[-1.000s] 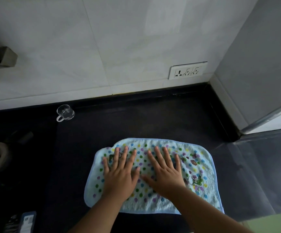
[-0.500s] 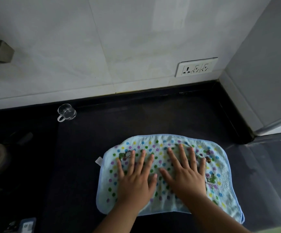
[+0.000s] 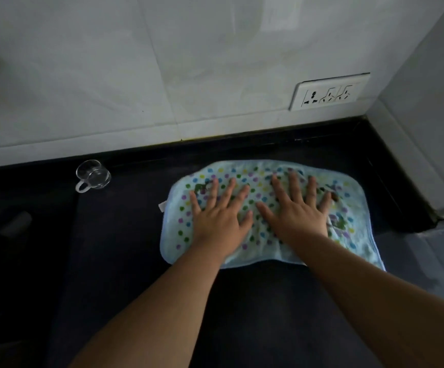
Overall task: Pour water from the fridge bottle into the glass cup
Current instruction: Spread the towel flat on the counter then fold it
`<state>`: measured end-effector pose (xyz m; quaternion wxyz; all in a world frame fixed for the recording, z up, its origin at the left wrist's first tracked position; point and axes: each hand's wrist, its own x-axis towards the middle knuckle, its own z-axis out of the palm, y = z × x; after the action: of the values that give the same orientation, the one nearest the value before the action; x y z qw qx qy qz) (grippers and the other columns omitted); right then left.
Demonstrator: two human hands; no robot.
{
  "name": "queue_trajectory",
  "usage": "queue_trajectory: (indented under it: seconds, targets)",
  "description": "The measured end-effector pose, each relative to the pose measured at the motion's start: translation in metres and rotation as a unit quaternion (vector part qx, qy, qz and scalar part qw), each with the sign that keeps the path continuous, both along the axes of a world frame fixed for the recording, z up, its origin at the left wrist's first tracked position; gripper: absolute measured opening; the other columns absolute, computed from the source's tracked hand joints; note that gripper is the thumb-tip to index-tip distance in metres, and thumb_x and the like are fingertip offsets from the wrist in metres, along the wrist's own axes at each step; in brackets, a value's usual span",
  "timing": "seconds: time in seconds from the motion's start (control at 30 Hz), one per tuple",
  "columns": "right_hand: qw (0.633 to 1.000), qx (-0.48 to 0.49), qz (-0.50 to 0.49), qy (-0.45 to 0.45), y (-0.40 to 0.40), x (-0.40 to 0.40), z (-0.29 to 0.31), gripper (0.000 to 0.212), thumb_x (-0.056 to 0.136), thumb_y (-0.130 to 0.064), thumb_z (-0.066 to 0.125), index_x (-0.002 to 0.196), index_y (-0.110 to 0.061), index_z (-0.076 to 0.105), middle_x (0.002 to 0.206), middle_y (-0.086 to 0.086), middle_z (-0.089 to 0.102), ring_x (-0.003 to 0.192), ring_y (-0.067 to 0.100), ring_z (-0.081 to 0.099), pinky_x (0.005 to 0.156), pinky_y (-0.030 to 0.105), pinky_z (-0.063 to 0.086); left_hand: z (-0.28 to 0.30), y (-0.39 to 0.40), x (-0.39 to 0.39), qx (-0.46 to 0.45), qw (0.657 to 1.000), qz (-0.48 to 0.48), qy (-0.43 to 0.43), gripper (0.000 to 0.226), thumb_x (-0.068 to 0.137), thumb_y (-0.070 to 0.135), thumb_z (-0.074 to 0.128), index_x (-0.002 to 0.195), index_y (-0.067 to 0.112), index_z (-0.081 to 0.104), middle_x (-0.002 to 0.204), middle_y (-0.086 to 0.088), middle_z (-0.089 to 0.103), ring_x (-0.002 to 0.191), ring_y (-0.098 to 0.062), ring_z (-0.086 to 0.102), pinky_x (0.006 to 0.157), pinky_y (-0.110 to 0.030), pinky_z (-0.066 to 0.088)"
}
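Black counter (image 3: 125,261): both hands, left (image 3: 219,216) and right (image 3: 296,215), lie flat and spread on the towel (image 3: 353,205), grasping nothing. The cup (image 3: 93,176) stands by the back edge; a wide wipe could knock it. No bottle visible.

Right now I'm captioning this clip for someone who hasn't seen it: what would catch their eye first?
Both hands, left and right, lie flat with fingers spread on a dotted blue cloth in the middle of the dark counter. An empty-looking glass cup stands apart to the left, near the wall. A white socket sits on the wall at right.
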<state>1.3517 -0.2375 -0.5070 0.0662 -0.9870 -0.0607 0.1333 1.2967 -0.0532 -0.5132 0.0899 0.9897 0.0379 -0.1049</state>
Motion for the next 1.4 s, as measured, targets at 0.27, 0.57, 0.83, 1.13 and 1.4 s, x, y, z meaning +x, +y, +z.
queue_trajectory:
  seconds: [0.27,0.57,0.83,1.13,1.4]
  targets:
    - [0.990,0.021,0.139,0.009,0.104,0.012,-0.005,0.081,0.088,-0.085,0.004,0.159,-0.050,-0.013,0.169,-0.010,-0.026,0.154,0.033,-0.029,0.118,0.066,-0.017,-0.004,0.083,-0.016,0.031,0.989,0.143,0.015,0.070,0.097,0.076,0.006,0.160,0.053,-0.014,0.173,0.016,-0.019,0.160,-0.020,-0.020,0.123,-0.069,-0.009]
    - [0.993,0.000,0.117,-0.010,-0.004,0.037,0.004,0.082,0.087,-0.085,0.014,0.160,-0.052,-0.004,0.171,-0.018,-0.012,0.158,0.016,-0.017,0.126,0.050,-0.010,0.001,-0.011,0.006,0.001,0.993,0.115,-0.005,0.074,0.096,0.075,0.003,0.162,0.045,-0.015,0.174,0.006,-0.019,0.157,-0.031,-0.028,0.117,-0.074,-0.013]
    - [0.999,-0.032,-0.005,-0.024,-0.134,-0.009,0.001,0.081,0.089,-0.088,0.016,0.157,-0.055,-0.012,0.171,-0.018,-0.014,0.158,0.016,-0.015,0.128,0.050,-0.003,0.003,-0.137,-0.022,-0.037,0.999,0.000,-0.027,0.071,0.101,0.069,0.011,0.166,0.041,0.000,0.176,0.004,-0.009,0.159,-0.033,-0.023,0.116,-0.074,-0.013]
    - [0.999,-0.020,-0.040,0.001,-0.111,-0.125,0.009,0.081,0.090,-0.086,0.006,0.155,-0.050,-0.024,0.169,-0.012,-0.024,0.155,0.021,-0.028,0.127,0.054,-0.005,0.007,-0.128,-0.131,-0.037,0.998,-0.018,-0.047,0.068,0.102,0.061,0.033,0.165,0.038,0.021,0.175,0.005,0.014,0.163,-0.029,-0.002,0.122,-0.073,0.003]
    - [0.999,-0.009,-0.001,0.042,-0.041,-0.205,0.017,0.079,0.092,-0.083,0.002,0.154,-0.046,-0.029,0.166,-0.007,-0.034,0.149,0.027,-0.040,0.123,0.059,-0.014,0.011,-0.058,-0.217,-0.014,0.998,0.014,-0.059,0.068,0.096,0.059,0.052,0.160,0.040,0.038,0.170,0.009,0.030,0.161,-0.027,0.018,0.120,-0.071,0.018]
